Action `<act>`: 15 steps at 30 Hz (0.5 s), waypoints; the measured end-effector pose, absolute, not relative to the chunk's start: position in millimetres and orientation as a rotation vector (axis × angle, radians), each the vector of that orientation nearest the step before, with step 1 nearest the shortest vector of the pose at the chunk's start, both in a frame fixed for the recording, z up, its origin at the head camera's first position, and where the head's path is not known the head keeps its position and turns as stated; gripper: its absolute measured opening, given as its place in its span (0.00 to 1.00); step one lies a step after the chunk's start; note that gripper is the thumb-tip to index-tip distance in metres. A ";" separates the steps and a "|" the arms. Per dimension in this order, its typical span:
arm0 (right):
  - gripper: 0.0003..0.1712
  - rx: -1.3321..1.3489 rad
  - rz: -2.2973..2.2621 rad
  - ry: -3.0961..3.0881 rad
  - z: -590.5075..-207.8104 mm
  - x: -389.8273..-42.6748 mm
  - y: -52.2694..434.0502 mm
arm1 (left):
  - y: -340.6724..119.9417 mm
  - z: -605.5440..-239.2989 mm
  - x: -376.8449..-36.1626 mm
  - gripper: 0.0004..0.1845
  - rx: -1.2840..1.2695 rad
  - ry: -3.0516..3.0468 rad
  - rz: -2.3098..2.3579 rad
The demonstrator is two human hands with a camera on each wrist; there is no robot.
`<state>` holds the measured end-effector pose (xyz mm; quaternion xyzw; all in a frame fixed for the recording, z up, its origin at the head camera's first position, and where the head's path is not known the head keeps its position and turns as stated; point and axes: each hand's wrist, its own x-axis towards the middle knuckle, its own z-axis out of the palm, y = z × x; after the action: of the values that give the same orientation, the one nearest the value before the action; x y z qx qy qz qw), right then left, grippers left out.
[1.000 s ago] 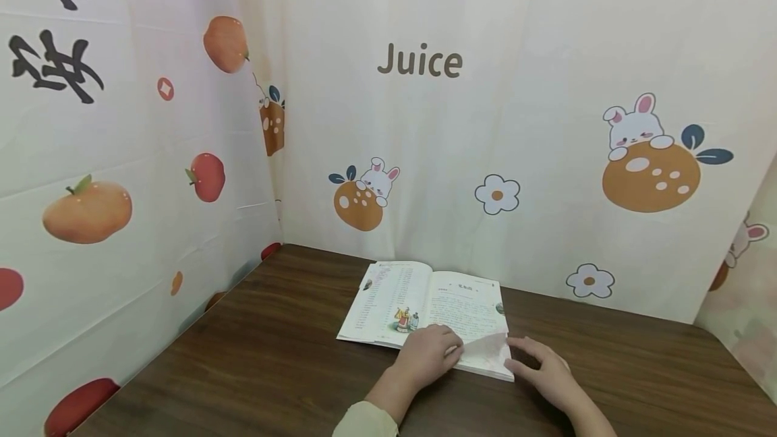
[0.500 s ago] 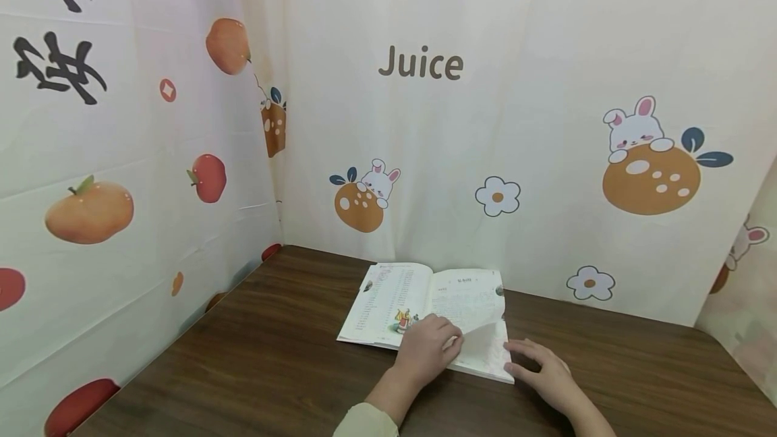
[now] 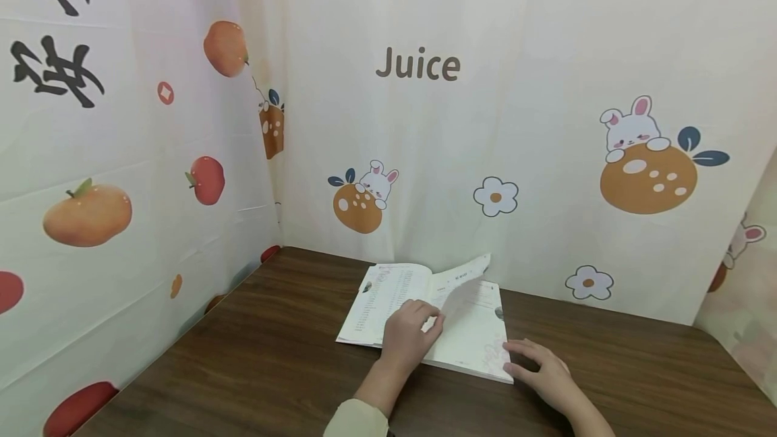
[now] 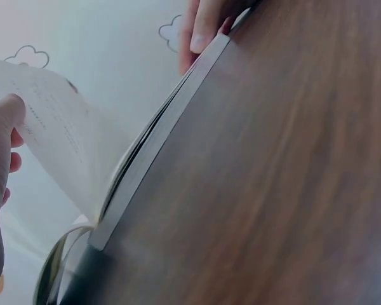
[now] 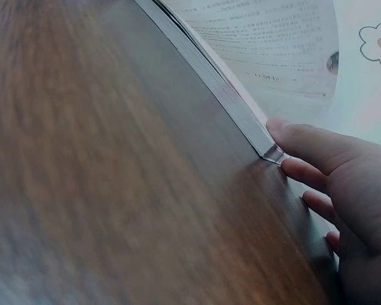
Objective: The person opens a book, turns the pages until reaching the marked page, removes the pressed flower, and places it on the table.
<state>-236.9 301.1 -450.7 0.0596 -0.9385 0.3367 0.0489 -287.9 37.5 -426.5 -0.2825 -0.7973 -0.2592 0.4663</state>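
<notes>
An open book point(image 3: 388, 295) lies on the dark wooden table point(image 3: 267, 363) near the back curtain. My left hand point(image 3: 409, 329) pinches one right-hand page point(image 3: 464, 286) and holds it lifted, curved up over the spine. In the left wrist view that page point(image 4: 57, 146) stands off the book's edge point(image 4: 159, 146) with my left hand point(image 4: 0, 140) at its side. My right hand point(image 3: 539, 369) lies flat on the table with its fingertips against the book's near right corner. The right wrist view shows the right hand point(image 5: 330, 171) touching the book's page block point(image 5: 241, 108).
Cream curtains printed with fruit, rabbits, flowers and the word "Juice" point(image 3: 419, 65) close off the left and back sides of the table. Bare wood point(image 3: 637, 369) runs to the right of the book and in front of it.
My left hand has moved left and back, lifting the page from its near corner to a raised arc above the spine. The right hand has stayed at the book's corner.
</notes>
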 end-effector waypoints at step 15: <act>0.28 0.174 1.010 -2.861 -452.8 -239.1 301.3 | 8.6 -414.4 -299.1 0.02 -0.416 -1.989 -0.975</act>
<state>-239.1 301.3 -452.8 0.0571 -0.9402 0.3318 0.0513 -299.1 8.6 -414.4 -0.1667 -0.7969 -0.3909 0.4295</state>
